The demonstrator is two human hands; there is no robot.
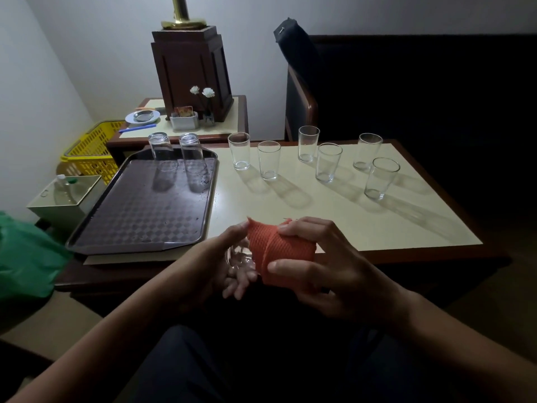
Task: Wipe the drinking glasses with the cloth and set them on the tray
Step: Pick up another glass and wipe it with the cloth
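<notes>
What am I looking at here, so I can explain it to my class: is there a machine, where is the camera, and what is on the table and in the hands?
There is no machine: a person works with two bare hands. The single picture comes from a camera worn on the person's head, looking forward and down. The left hand holds a clear drinking glass. The right hand grips an orange cloth wrapped over that glass, its fingers curled round the cloth. On the cream table lies a dark tray with two upturned glasses at its far end. To the right of the tray, six upright glasses stand on the table.
</notes>
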